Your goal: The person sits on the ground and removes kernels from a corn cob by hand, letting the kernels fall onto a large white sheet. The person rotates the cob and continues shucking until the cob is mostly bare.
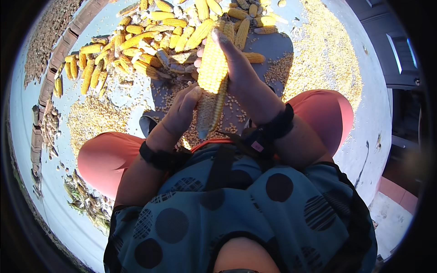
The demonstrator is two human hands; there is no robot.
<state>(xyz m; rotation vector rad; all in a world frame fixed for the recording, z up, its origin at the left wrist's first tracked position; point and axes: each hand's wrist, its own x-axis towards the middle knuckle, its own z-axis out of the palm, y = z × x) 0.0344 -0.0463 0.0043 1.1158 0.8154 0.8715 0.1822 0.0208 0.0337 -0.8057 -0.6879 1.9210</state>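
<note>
My right hand grips a large corn cob, its thumb along the right side and fingertips showing at the left edge. Yellow kernels cover the upper part. Lower down, the cob has a bare, pale core with kernels still along its right edge. My left hand has its fingertips against the cob's left side, near where the bare part starts; whether they grip it is unclear. Loose kernels lie on the shaded ground beneath the hands.
A heap of corn cobs spreads ahead. Shelled kernels lie in a large pile to the right and a smaller one to the left. Dry husks lie at lower left. Bricks edge the floor; a grey door stands right.
</note>
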